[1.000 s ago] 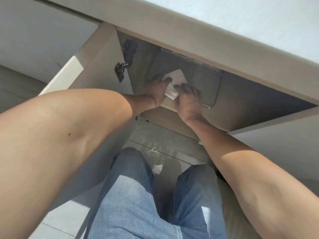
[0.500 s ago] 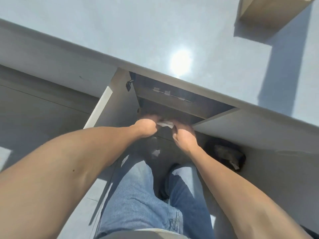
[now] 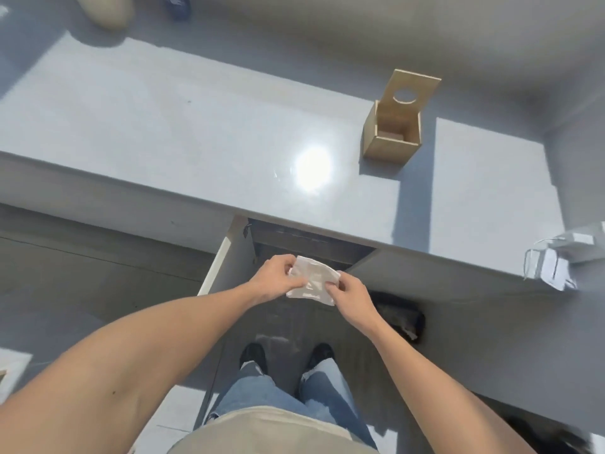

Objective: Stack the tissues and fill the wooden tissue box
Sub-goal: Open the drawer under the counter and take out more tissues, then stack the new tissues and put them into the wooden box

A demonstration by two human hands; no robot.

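A white packet of tissues (image 3: 312, 281) is held in front of the open cupboard, below the counter edge. My left hand (image 3: 274, 280) pinches its left side and my right hand (image 3: 347, 292) pinches its right side. The wooden tissue box (image 3: 391, 139) stands upright on the grey counter (image 3: 196, 132) at the back right, well beyond my hands. Its lid (image 3: 411, 90), with a round hole, is tipped open and the inside looks nearly bare.
The cupboard door (image 3: 226, 253) under the counter hangs open to the left. White paper bags (image 3: 563, 253) sit at the counter's right edge. A dark object (image 3: 401, 314) lies low at the right. A beige thing (image 3: 108, 9) stands at the far left.
I have stood up from the cupboard: the view rose from under the counter to above it. Both hands came out of the cupboard holding the tissue packet.
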